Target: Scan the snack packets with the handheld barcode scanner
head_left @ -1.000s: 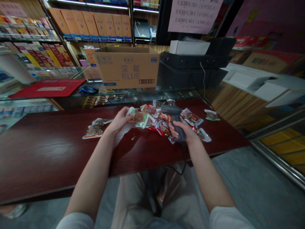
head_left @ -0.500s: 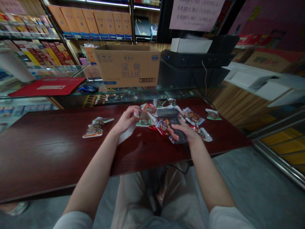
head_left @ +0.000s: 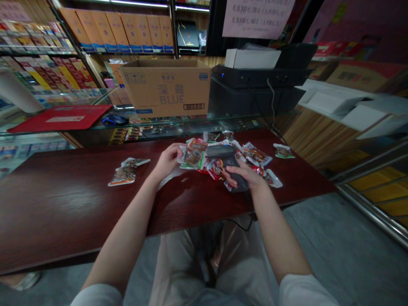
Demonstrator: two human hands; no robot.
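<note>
My left hand [head_left: 166,162] pinches a small clear snack packet [head_left: 190,155] and holds it up in front of the scanner. My right hand [head_left: 247,176] grips the handle of a dark grey barcode scanner [head_left: 225,154], whose head points left at the packet. Both hands hover over a pile of snack packets [head_left: 255,156] in red, green and white wrappers on a dark red wooden table [head_left: 63,208]. Two more packets [head_left: 125,174] lie apart to the left of my left hand. The scanner's cable hangs off the table's near edge.
A glass counter [head_left: 95,124] behind the table carries a red mat [head_left: 60,117], a computer mouse [head_left: 111,120] and a cardboard box [head_left: 167,88]. A black printer [head_left: 258,76] stands to the right. Shelves of boxed goods [head_left: 38,63] fill the back left.
My left hand has lifted one packet from the pile and brought it right, up to the scanner's head. The right hand with the scanner has shifted slightly left.
</note>
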